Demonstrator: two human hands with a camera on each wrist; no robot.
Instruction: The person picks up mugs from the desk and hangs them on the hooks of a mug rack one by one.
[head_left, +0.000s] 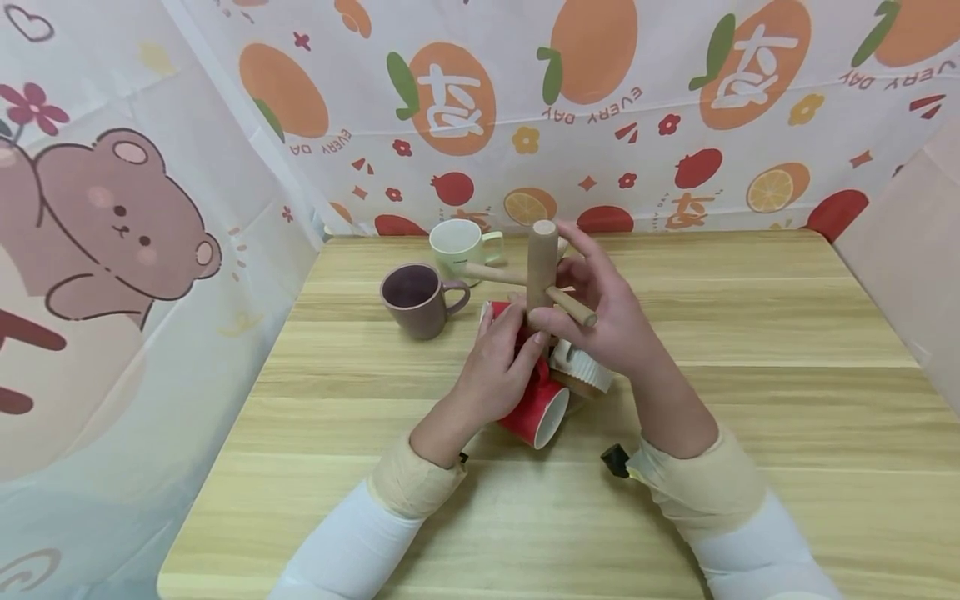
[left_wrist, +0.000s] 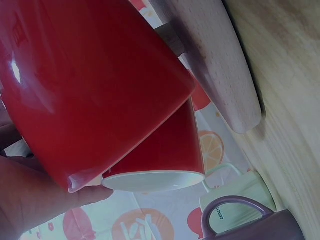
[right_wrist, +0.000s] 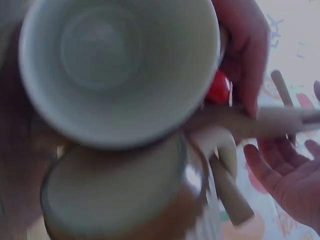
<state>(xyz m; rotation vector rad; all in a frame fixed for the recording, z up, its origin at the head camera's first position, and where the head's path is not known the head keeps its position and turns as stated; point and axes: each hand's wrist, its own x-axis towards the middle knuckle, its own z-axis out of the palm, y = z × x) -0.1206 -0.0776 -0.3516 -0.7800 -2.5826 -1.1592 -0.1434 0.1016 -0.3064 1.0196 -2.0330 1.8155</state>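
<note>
Wooden mug rack (head_left: 542,262), upright on the table (head_left: 772,400) between my hands, is what I have to keep steady. My left hand (head_left: 491,375) is clamped on its post below two bare pegs, thumb and fingers curled about the wood. My right hand (head_left: 603,312) is loose, fingers apart beside the post's upper end, the thumb lying against it without a real grip. I'd expect the bare rack to be stiff and fairly light, the dry wood giving good purchase, but the mugs clustered low on it must make it heavier and lopsided. A red mug (head_left: 531,417) tilts mouth downward toward me, another red mug (left_wrist: 170,145) shows beyond it, and a white ribbed mug (head_left: 583,365) leans close on the right; their handles are too covered for me to tell which peg carries which. Their glaze looks slick and, I judge, would chip if they knocked together, so the post is the place to hold, low down, while a mug is best taken by its handle or around its body. Just beyond my left hand, the purple mug (head_left: 422,312) and pale green mug (head_left: 453,250) stand upright, handles pointing right.
</note>
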